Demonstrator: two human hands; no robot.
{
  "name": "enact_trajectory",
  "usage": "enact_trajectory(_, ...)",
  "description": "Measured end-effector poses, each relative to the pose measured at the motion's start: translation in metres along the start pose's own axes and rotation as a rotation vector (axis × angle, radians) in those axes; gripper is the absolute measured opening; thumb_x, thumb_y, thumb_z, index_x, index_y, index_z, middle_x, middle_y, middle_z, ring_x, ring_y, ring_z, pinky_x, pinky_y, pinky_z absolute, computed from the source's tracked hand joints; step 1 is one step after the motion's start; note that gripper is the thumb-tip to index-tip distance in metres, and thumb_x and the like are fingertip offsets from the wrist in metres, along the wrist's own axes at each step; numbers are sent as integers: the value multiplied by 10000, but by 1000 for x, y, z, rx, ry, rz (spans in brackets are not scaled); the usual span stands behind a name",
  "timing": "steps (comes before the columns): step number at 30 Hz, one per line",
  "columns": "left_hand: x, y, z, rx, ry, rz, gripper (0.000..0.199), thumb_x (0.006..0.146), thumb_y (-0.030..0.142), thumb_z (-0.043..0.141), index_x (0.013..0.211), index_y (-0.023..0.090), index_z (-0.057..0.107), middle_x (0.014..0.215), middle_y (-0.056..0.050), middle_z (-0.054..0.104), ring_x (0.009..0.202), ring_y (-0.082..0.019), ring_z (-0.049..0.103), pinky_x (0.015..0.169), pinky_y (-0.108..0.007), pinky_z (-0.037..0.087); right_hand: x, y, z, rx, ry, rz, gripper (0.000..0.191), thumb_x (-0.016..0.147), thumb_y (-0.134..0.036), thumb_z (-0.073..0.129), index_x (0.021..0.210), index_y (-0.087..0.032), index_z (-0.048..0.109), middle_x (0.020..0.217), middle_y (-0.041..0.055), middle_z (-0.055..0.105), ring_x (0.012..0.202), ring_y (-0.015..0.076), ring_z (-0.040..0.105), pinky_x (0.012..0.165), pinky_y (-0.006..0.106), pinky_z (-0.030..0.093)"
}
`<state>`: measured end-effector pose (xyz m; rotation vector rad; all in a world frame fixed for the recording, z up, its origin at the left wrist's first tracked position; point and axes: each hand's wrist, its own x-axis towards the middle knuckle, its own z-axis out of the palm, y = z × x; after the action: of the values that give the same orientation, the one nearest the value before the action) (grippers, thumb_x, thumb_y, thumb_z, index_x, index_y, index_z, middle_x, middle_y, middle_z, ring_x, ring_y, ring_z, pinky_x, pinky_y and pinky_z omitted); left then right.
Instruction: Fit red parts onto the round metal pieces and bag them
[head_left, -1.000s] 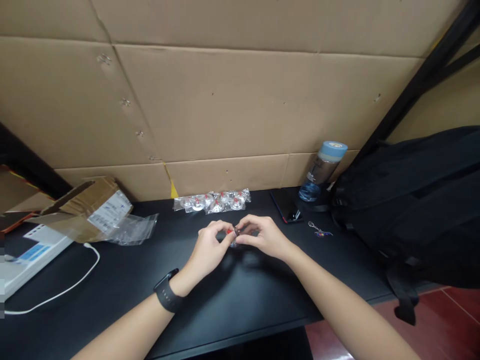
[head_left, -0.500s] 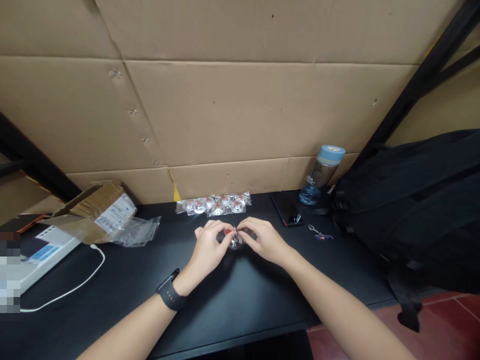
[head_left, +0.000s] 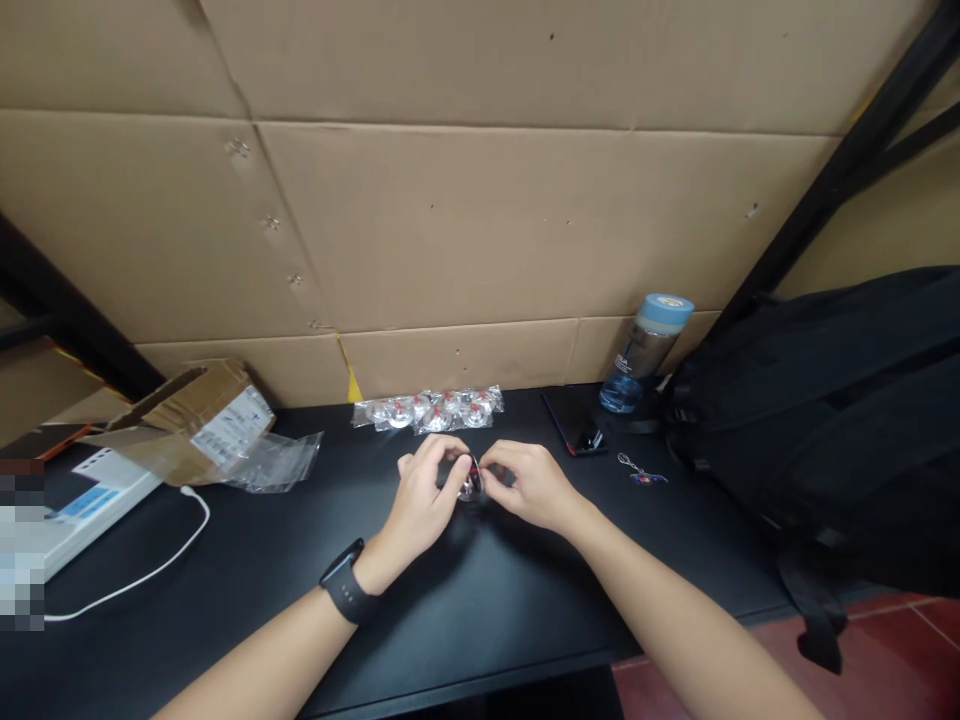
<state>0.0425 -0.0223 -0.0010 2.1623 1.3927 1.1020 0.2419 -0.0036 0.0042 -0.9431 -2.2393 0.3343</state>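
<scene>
Over the black table, my left hand [head_left: 427,488] and my right hand [head_left: 529,486] meet at a small shiny silver piece with a bit of red [head_left: 470,487]. The left thumb and fingers pinch its left side. From the right, my other thumb and index finger close on its edge, and part of it is hidden behind the fingertips. Just beyond the hands lie several clear plastic packets [head_left: 436,417], each with a round silver piece and something red inside. A dark watch [head_left: 347,580] is on my left wrist.
On the left are an opened cardboard box [head_left: 187,420], a clear plastic bag [head_left: 281,465], a white power strip [head_left: 97,515] and a white cable [head_left: 176,560]. On the right are a phone [head_left: 576,420], a bottle [head_left: 645,355], a keychain [head_left: 641,472] and a black backpack [head_left: 825,420].
The silver piece has turned between my fingers, and more of its edge shows. My right fingertips have drawn slightly to the right, away from the left ones.
</scene>
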Motion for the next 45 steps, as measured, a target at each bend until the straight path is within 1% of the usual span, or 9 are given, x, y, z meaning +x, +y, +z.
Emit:
enact_trajectory(3, 1, -1, -3, -27, -41, 20, 362, 942, 410, 600, 1269, 264, 546, 1242, -54, 657, 1137, -234, 603, 971, -394, 377, 0, 0, -1, -22, 10, -32, 76, 885, -168, 623, 897, -221, 676, 896, 34, 695, 806, 176, 639, 748, 288, 512)
enact_trajectory(6, 2, -1, -4, -3, -147, 11, 302, 918, 411, 616, 1186, 275, 593, 1174, -33, 691, 1095, -243, 632, 998, -424, 361, 0, 2, -3, -45, 42, -59, 52, 882, -188, 647, 880, -226, 682, 1043, 57, 680, 946, 206, 615, 827, 325, 523)
enact_trajectory(8, 3, 0, -5, 4, -170, 0, 253, 908, 381, 610, 1138, 274, 612, 1116, -21, 708, 1052, -238, 646, 996, -429, 358, 1, 3, -3, -63, 57, -68, 53, 874, -187, 652, 860, -226, 684, 1080, 64, 660, 956, 211, 598, 829, 338, 527)
enact_trajectory(19, 4, 13, -8, 108, -159, -20, 178, 794, 258, 662, 971, 268, 665, 1024, 15, 714, 1000, -230, 627, 879, -371, 324, 3, -1, -9, -99, 114, -113, 106, 790, -120, 633, 796, -223, 655, 1077, 72, 626, 965, 233, 569, 827, 371, 509)
enact_trajectory(26, 4, 5, -10, 134, -131, 85, 165, 841, 280, 646, 993, 281, 711, 1198, -25, 694, 1124, -256, 588, 869, -374, 311, 3, 5, -12, 2, 159, -134, 90, 823, -143, 652, 820, -230, 672, 1105, 72, 623, 994, 231, 574, 870, 382, 515)
enact_trajectory(31, 4, 0, -8, 205, -37, 66, 161, 933, 350, 601, 883, 278, 736, 1155, -23, 696, 1127, -247, 560, 875, -398, 288, 4, 5, -1, 30, 122, -114, 68, 886, -178, 629, 902, -227, 673, 1099, 81, 622, 1014, 226, 591, 903, 380, 514)
enact_trajectory(35, 9, -15, -11, 292, 26, 28, 143, 946, 335, 604, 904, 275, 727, 1106, -29, 689, 1111, -243, 547, 870, -401, 282, 3, 14, -8, -29, 65, -35, 142, 925, -208, 611, 1054, -236, 664, 1150, 77, 632, 1061, 234, 583, 963, 403, 491)
enact_trajectory(39, 16, -38, -9, 332, -15, -23, 131, 954, 320, 592, 927, 274, 711, 1068, -28, 679, 1097, -249, 539, 853, -390, 289, 1, 22, -10, -60, -55, 12, 201, 921, -223, 625, 1119, -236, 657, 1146, 72, 639, 1039, 227, 582, 951, 384, 490)
enact_trajectory(45, 18, -54, -3, 365, -109, -43, 149, 950, 294, 572, 1002, 289, 711, 1110, -48, 675, 1112, -279, 513, 844, -383, 302, 4, 11, 14, -124, -192, 38, 288, 953, -345, 619, 1228, -263, 654, 1127, 62, 666, 1028, 227, 585, 928, 372, 467)
